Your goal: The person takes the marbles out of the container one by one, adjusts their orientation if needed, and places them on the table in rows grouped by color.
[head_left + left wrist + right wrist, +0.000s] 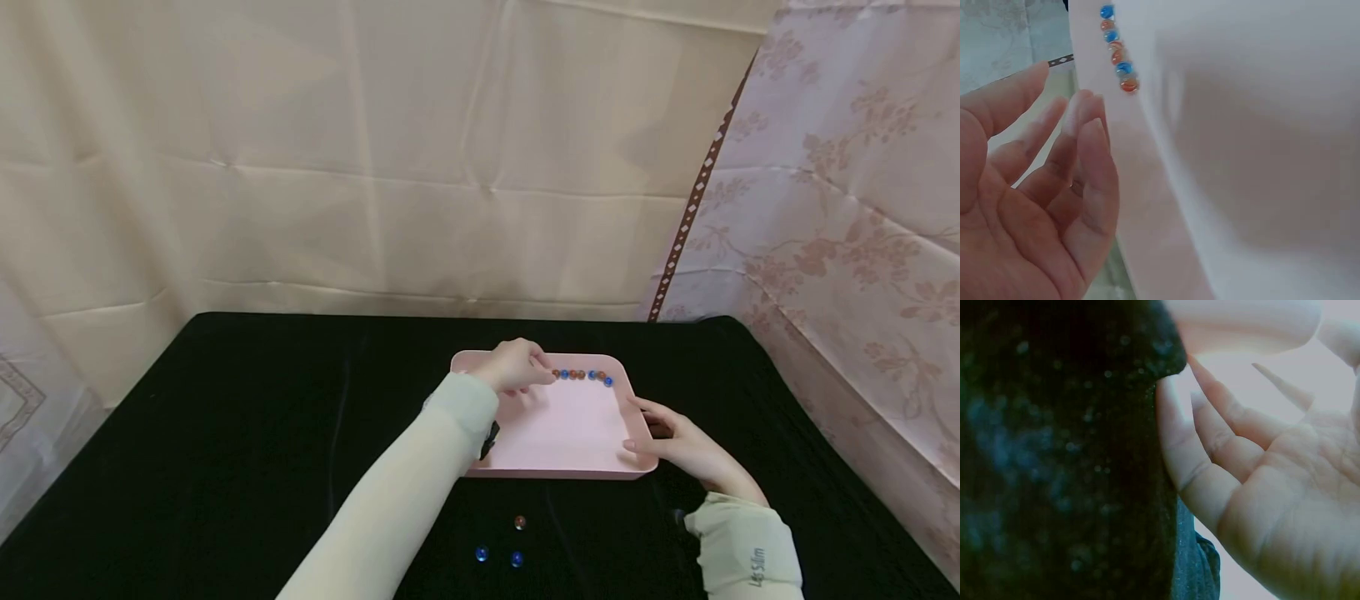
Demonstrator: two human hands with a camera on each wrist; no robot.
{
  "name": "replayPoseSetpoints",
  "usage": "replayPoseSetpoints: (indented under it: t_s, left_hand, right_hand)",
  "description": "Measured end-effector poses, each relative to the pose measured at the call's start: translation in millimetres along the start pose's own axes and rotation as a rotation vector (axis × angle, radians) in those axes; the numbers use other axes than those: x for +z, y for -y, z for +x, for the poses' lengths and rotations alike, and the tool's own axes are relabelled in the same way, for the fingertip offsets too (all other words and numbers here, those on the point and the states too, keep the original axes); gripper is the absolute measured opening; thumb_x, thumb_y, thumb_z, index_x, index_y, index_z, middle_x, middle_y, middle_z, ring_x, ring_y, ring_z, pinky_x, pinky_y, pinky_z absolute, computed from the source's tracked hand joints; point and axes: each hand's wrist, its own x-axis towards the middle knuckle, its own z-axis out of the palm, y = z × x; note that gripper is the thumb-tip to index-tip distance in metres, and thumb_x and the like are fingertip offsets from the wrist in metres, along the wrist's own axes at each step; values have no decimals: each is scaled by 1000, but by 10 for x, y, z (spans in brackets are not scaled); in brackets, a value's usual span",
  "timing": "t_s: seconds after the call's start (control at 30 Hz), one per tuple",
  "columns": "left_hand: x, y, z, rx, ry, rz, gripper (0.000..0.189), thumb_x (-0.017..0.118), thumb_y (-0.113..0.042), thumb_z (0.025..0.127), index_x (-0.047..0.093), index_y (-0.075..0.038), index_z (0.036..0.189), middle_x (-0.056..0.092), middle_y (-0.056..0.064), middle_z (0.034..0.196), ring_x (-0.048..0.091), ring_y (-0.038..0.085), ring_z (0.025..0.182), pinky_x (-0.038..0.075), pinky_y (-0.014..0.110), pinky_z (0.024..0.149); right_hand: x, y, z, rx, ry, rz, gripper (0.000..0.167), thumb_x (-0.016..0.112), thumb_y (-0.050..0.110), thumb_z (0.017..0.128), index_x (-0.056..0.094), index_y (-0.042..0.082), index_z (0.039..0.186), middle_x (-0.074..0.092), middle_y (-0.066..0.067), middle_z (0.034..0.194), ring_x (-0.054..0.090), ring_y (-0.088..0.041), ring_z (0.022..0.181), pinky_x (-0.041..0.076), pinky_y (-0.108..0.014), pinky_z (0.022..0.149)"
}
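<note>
A pink tray (562,433) lies on the black-covered table. Along its far wall runs a row of glass marbles (573,375), blue ones and orange-brown ones mixed, with a small gap partway. My left hand (516,367) is over the tray's far left part, fingertips close to the row's left end. In the left wrist view nothing shows between its slightly bent fingers, and the row of marbles (1116,57) lies beyond the fingertips. My right hand (686,442) holds the tray's right rim, thumb and forefinger over the edge; its other fingers are partly hidden.
Near the front of the black cloth (225,467) lie an orange-brown marble (520,522) and two blue marbles, one left (482,554) and one right (517,559). A cream curtain (420,167) hangs behind the table, with a flowered curtain (847,208) at the right.
</note>
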Motion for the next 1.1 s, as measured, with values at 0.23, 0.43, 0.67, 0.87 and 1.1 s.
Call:
replayPoseSetpoints:
  t_s: [0.23,0.43,0.67,0.87,1.1]
  left_hand:
    - [84,91,145,15,-6,-86,33,72,-22,92,66,-13,122,68,6,96,62,19,73,53,28,60]
    - [194,179,248,-34,19,-177,37,70,-18,93,62,-13,129,68,5,102,51,15,59,43,24,51]
    - [266,247,316,-29,13,-119,45,68,-16,94,57,-20,137,61,6,99,49,13,56,42,23,48]
    - [301,256,306,61,1,13,48,70,-15,93,57,-21,139,66,9,112,53,13,67,47,25,61]
    - [345,241,321,123,-46,185,46,71,-20,92,59,-16,137,61,6,138,59,20,120,47,33,101]
  right_hand:
    - [2,32,-15,6,8,12,81,68,35,91,27,7,155,38,-28,146,47,-37,123,46,-49,95]
    - [6,35,-19,-3,8,15,80,68,33,91,27,7,155,37,-29,146,47,-39,124,46,-50,95]
    - [24,30,-22,0,3,7,81,68,33,91,27,7,155,38,-29,145,47,-38,123,46,-48,94]
    - [26,11,-21,8,5,11,81,69,33,91,27,7,155,40,-28,145,50,-36,121,47,-45,92]
    - [36,20,-31,16,-2,4,81,69,34,91,27,6,155,42,-28,143,51,-34,118,49,-43,90]
